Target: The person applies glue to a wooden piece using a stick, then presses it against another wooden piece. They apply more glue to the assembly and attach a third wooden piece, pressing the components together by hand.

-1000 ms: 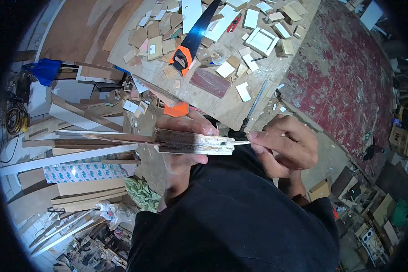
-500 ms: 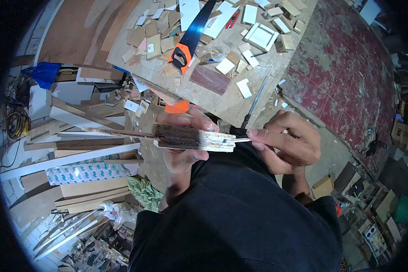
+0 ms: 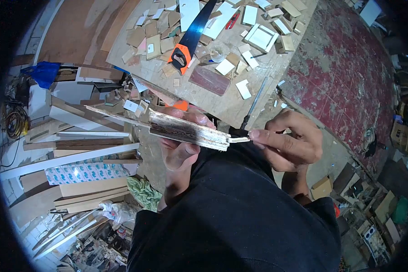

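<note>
My left hand [image 3: 180,153] is closed around a rough, splintered block of wood [image 3: 186,130], thumb on the near side and fingers behind. A long thin splinter [image 3: 118,116] juts from the block's left end. At its right end, a short pale sliver of wood [image 3: 239,140] sticks out, and my right hand [image 3: 290,140] pinches the sliver's tip between thumb and forefinger. Beyond the hands, a file-like metal rod with a dark handle [image 3: 257,100] lies at the table edge. A handsaw with an orange and black handle [image 3: 182,56] rests on the table.
The wooden table [image 3: 167,93] carries many small wood offcuts, a reddish-brown flat piece [image 3: 209,80], a red tool [image 3: 232,20] and a small clear cup [image 3: 217,55]. Boards and planks [image 3: 77,158] are piled at left. A dirty red tiled floor [image 3: 340,68] lies at right.
The block has tilted, its left end and long splinter rising in view and its right end dropping slightly left. The sliver stays pinched in my right hand, which has barely moved.
</note>
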Action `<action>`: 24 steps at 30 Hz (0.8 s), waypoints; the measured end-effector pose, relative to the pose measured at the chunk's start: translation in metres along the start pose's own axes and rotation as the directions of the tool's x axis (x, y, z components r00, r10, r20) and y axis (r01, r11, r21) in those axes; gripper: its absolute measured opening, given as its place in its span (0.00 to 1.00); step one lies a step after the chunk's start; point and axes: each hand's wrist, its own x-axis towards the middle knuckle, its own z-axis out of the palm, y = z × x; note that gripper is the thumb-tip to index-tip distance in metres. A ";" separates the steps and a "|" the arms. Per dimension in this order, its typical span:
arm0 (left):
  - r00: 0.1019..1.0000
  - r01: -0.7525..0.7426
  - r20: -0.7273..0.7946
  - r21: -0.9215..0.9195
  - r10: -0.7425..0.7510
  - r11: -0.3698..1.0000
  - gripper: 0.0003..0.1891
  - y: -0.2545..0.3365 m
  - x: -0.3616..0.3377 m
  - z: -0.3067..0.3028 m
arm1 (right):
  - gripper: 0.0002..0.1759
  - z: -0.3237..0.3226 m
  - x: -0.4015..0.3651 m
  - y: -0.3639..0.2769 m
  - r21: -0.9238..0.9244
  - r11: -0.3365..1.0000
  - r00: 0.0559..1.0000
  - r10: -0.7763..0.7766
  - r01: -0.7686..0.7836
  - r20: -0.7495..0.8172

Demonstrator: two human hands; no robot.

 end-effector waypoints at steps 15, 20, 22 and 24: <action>0.995 0.073 0.073 -0.058 -0.068 0.996 0.31 0.000 0.007 0.001 | 0.12 0.007 0.011 0.012 0.290 0.952 0.995 0.094 -0.093 0.010; 0.979 0.061 0.174 0.245 -0.106 0.968 0.28 0.005 0.015 -0.002 | 0.13 0.015 0.002 0.012 0.424 0.871 0.961 0.276 -0.247 -0.007; 0.955 -0.192 0.267 0.226 0.129 0.955 0.28 -0.009 0.018 -0.006 | 0.15 0.014 0.005 0.011 0.457 0.839 0.947 0.321 -0.296 0.024; 0.950 -0.223 0.247 0.109 0.190 0.969 0.27 -0.011 0.024 -0.006 | 0.23 0.013 0.015 0.006 0.406 0.850 0.942 0.299 -0.335 0.153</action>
